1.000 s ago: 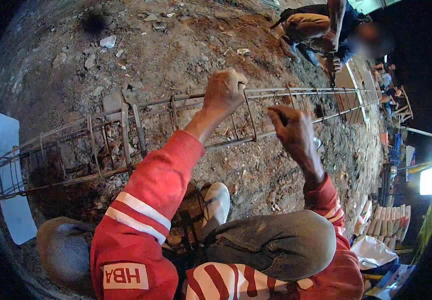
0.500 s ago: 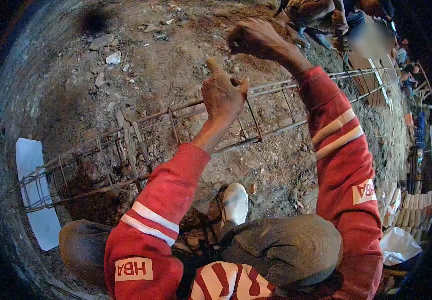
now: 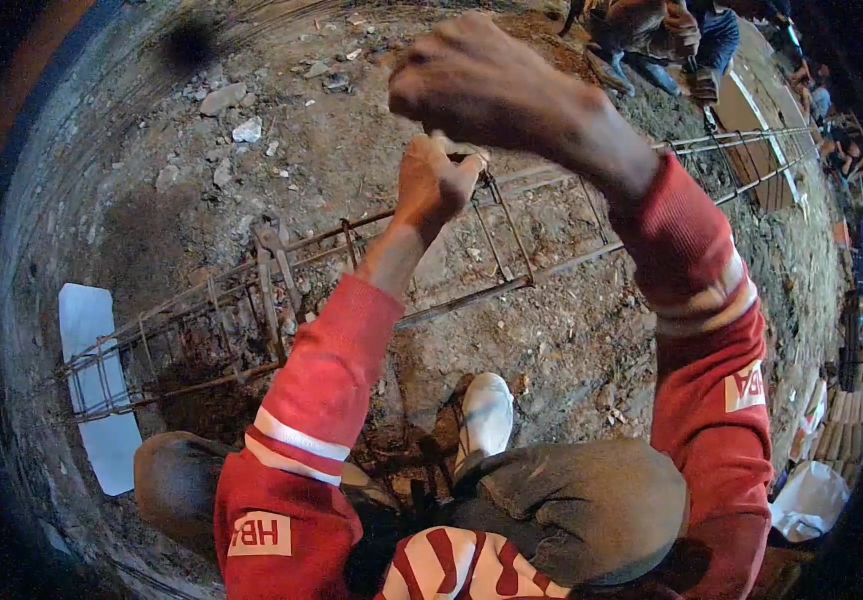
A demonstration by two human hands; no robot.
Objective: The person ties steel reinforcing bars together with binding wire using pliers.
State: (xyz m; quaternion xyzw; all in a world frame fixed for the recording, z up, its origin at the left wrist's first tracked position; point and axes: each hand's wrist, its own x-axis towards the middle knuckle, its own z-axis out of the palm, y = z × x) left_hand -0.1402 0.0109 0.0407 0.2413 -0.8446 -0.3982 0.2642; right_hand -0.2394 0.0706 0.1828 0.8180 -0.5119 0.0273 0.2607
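A long cage of steel reinforcing bars (image 3: 472, 299) with square stirrups runs across the ground in front of me. My left hand (image 3: 434, 182) is over its far upper bar, beside a stirrup, with the fingers curled and the thumb near them. Anything inside those fingers is too small to make out. Higher up and slightly to the right, my right hand (image 3: 482, 85) is closed in a fist, its back towards me. Its fingertips and any contents are hidden. What looks like a pair of pincers (image 3: 269, 270) leans on the cage left of my left forearm.
A white board (image 3: 112, 450) lies under the cage's left end. Stones (image 3: 224, 99) are scattered over the dirt. At top right a person (image 3: 642, 40) sits near a brown board (image 3: 755, 140). A white bag (image 3: 810, 498) is at lower right. My shoe (image 3: 488, 412) is below the cage.
My right hand has moved left and nearer the camera, above my left hand. The left hand's outstretched index finger has curled in. The view has shifted slightly.
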